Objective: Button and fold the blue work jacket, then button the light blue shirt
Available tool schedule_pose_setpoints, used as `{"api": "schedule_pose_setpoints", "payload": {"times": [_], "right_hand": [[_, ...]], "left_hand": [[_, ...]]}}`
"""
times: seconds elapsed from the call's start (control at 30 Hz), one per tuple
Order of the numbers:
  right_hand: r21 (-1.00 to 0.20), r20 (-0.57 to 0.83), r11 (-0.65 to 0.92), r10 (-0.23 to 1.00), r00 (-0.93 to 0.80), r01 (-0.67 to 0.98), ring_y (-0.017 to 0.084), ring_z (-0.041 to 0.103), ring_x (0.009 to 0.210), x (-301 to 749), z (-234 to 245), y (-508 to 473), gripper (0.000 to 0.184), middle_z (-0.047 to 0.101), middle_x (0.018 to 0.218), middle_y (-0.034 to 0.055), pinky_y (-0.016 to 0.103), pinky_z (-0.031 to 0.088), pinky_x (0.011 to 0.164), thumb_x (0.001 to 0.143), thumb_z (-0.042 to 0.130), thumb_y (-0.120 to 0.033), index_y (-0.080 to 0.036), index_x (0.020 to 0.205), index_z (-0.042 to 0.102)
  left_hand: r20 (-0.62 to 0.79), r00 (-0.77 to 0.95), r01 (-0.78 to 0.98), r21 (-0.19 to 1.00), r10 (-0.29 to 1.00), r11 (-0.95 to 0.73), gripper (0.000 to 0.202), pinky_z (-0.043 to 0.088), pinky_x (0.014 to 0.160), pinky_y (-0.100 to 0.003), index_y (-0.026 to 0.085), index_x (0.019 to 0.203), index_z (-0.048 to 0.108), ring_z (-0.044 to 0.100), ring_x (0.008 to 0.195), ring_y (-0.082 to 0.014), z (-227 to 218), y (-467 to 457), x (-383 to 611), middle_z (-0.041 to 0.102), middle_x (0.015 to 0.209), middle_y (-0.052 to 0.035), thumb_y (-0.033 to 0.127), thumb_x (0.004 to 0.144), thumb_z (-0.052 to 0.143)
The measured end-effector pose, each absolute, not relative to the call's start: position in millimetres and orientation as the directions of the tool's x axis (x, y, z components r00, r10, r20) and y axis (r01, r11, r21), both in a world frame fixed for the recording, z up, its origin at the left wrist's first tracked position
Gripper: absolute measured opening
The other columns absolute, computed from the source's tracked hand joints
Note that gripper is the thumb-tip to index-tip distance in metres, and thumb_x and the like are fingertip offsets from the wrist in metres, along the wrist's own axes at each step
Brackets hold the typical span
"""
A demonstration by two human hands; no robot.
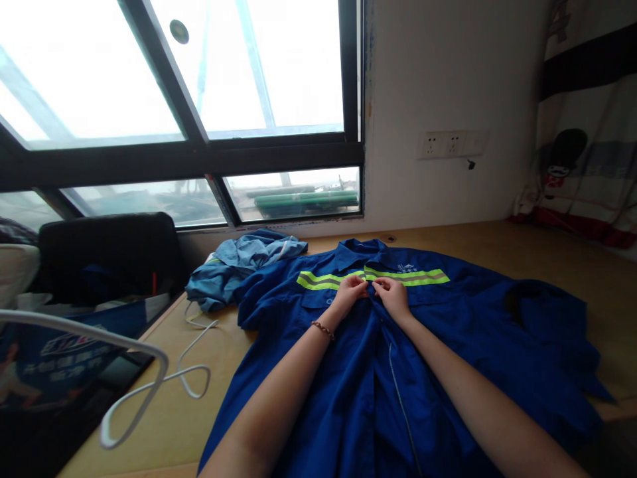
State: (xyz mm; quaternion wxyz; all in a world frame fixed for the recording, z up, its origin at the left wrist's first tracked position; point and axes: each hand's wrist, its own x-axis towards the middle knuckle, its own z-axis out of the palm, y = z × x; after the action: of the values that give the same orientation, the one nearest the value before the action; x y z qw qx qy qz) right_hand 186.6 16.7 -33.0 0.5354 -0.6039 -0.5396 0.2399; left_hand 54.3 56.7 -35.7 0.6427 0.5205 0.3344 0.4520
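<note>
A dark blue work jacket (pixel 328 372) lies spread on the wooden table, its collar (pixel 361 251) toward the wall. A yellow-green and grey reflective strip (pixel 423 276) crosses its chest. At the front opening, just under the collar, my left hand (pixel 351 292) pinches one edge of the jacket. Opposite it, almost touching, my right hand (pixel 391 295) pinches the other edge. Fingers of both hands are closed at the level of the strip. Any button between the fingertips is too small to make out. A beaded bracelet (pixel 324 330) circles my left wrist.
Crumpled lighter blue clothing (pixel 253 255) lies beside the jacket's sleeve. A white cable (pixel 164 358) loops over the left part of the table (pixel 199 431). Left of the table stands a black chair (pixel 109 245). Behind are a window, wall sockets (pixel 450 144) and a curtain (pixel 587 133).
</note>
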Motion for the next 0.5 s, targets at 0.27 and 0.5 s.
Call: {"api": "schedule_pose_setpoints", "payload": {"times": [0.27,0.5], "right_hand": [[-0.977,0.101,0.055,0.97,0.223,0.205,0.008,0.04,0.042,201,-45,33,0.027,0.05,0.045,-0.0023,0.02,0.029,0.044,0.062,0.058,-0.04,-0.014,0.055,0.059],[-0.945,0.081,0.007,0.974,0.213,0.328,0.009,0.042,0.041,202,-46,36,0.027,0.05,0.045,-0.0019,0.02,0.031,0.045,0.068,0.052,-0.038,-0.014,0.055,0.056]], "left_hand": [[0.179,0.35,-0.138,0.981,0.919,-0.139,0.025,0.042,0.049,-0.019,0.014,0.066,0.047,0.051,0.047,-0.0071,-41,61,60,0.054,0.053,0.0042,0.024,0.058,0.068],[0.25,0.351,-0.007,0.964,0.902,-0.265,0.025,0.043,0.051,-0.02,0.017,0.081,0.046,0.057,0.052,-0.0107,-45,55,59,0.06,0.059,0.0026,0.018,0.063,0.064]]}}
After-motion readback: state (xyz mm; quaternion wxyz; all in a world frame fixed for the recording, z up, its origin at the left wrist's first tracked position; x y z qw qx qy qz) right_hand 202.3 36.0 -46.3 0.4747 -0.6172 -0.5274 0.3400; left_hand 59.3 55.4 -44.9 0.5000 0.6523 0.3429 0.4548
